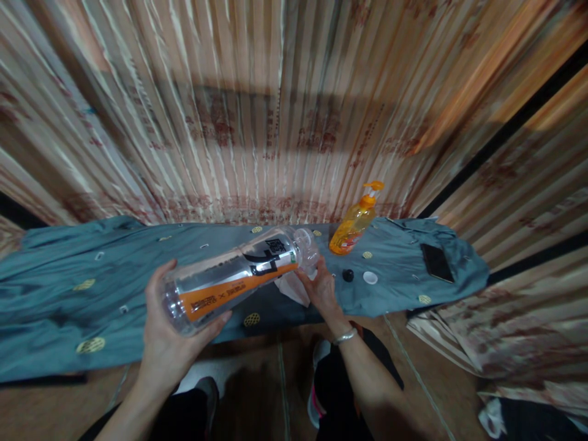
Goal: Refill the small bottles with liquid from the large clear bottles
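Observation:
A large clear plastic bottle (pixel 229 278) with an orange and black label is held tilted on its side above the cloth. Its base rests in my left hand (pixel 172 331), fingers and thumb wrapped round it. My right hand (pixel 320 286) grips the narrow end, at a small clear plastic piece (pixel 307 250); whether that is part of the bottle I cannot tell. Below my right fingers, a white tissue-like piece (pixel 293 289) lies on the cloth. An orange pump bottle (pixel 353 229) stands a little beyond my right hand. Near it are a small black object (pixel 348 275) and a white round cap (pixel 370 278).
A blue-green cloth (pixel 114 263) with yellow patterns covers the long narrow surface. A dark phone (pixel 437 263) lies at its right end. Patterned curtains (pixel 275 122) hang behind, with dark poles at the sides. My legs and shoes show below the front edge.

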`<state>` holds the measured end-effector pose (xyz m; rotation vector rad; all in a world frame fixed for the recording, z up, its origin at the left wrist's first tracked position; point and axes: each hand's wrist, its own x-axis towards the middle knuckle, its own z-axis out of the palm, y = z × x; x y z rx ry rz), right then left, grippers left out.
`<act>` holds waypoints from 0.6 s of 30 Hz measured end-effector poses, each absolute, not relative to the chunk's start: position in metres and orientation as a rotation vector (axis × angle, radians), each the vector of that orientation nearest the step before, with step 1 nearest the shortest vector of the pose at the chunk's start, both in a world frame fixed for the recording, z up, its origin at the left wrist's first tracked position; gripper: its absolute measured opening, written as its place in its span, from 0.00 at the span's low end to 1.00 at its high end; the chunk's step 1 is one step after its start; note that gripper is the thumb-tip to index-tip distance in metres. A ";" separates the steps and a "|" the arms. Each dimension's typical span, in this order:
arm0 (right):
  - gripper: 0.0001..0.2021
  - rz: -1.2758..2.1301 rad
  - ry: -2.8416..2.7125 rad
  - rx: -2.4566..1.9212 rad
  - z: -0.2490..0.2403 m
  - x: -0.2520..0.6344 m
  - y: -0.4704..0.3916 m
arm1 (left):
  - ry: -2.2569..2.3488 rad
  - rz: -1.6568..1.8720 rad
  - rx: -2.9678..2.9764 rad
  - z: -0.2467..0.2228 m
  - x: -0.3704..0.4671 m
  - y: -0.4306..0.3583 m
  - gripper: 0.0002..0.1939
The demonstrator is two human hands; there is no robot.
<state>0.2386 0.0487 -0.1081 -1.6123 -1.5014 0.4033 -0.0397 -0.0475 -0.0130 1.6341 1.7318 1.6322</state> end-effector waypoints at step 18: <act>0.26 0.324 -1.475 -1.551 -0.119 0.238 0.053 | 1.746 1.647 1.532 -0.010 -0.039 -0.044 0.60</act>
